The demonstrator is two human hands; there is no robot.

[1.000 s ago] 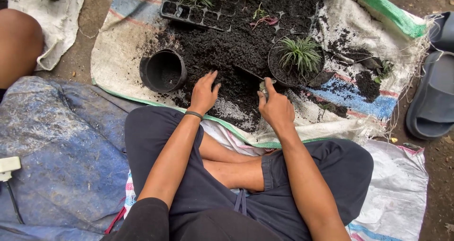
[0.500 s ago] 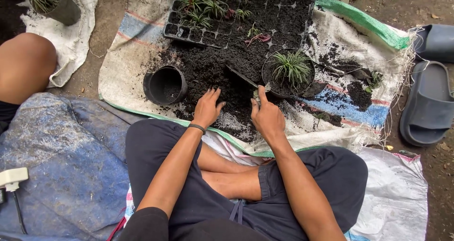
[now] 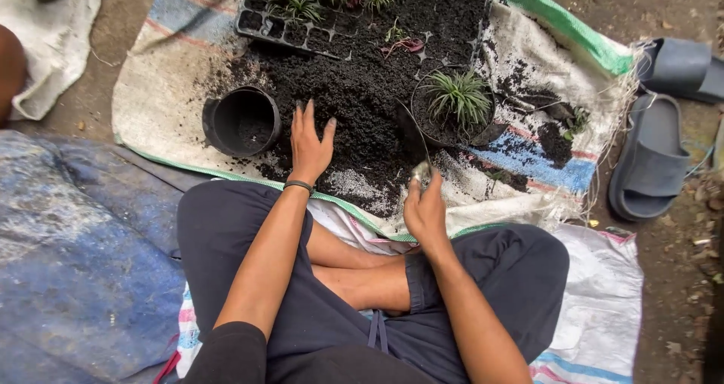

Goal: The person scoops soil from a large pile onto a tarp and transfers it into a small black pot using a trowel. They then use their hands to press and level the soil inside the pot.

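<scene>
Head view: I look straight down on crossed legs in dark trousers and two bare forearms reaching over a woven sack (image 3: 162,105)
Cut off: the black seedling tray (image 3: 256,24) runs out of the top edge, so I cannot count its cells; a bare knee at the far left edge is only partly in frame
Hard to make out: the blade of the trowel (image 3: 413,131) is dark against dark soil, and its handle is mostly covered by fingers
Left hand (image 3: 309,144): fingers spread wide, palm down on the soil heap (image 3: 362,101), holding nothing, just beside the empty pot; a dark band sits at the wrist
Right hand (image 3: 424,211): closed around the trowel handle, blade pointing up and away toward the planted pot
Empty pot (image 3: 241,120): round, black plastic, tipped on its side with its mouth facing me, a little soil inside
Planted pot (image 3: 452,105): round and black, filled with soil, holding a tuft of thin green spiky leaves
Soil: loose, crumbly, near black, with pale specks close to my legs
Sack: coarse white weave with blue, red and green stripes, frayed at the right
Surroundings: grey slide sandals (image 3: 652,158) on bare ground at right, a dusty blue tarp (image 3: 83,248) at left
</scene>
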